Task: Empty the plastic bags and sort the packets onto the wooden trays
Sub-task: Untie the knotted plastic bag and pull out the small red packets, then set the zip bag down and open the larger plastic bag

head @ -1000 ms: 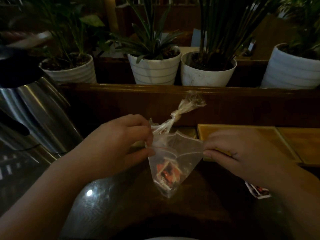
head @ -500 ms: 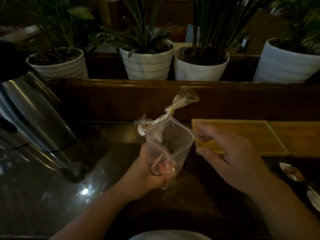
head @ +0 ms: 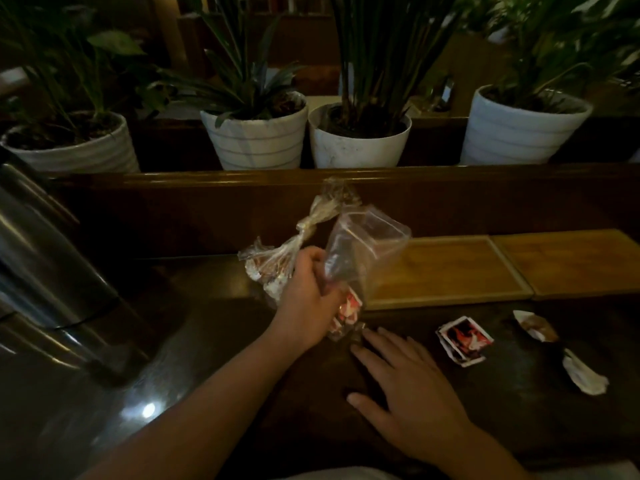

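Note:
My left hand (head: 308, 299) grips a clear zip bag (head: 360, 251) around its lower half, mouth open and tilted up to the right. Red and white packets (head: 348, 311) bunch at the bag's bottom, just under my fingers. Behind my left hand lies a knotted plastic bag (head: 277, 261) with more packets inside. My right hand (head: 405, 386) rests flat on the dark table, fingers spread, holding nothing, its fingertips near the bag's bottom corner. Two wooden trays (head: 446, 271) (head: 571, 261) lie side by side to the right. Red packets (head: 464, 339) lie stacked on the table in front of them.
Two torn wrappers (head: 535, 325) (head: 585, 374) lie at the right. A steel kettle (head: 45, 271) stands at the left. A wooden ledge (head: 311, 178) backs the table, with several white plant pots (head: 259, 136) behind it.
My right hand let go of the bag's mouth and dropped flat onto the table. My left hand shifted its grip down the bag and tilted it to the right.

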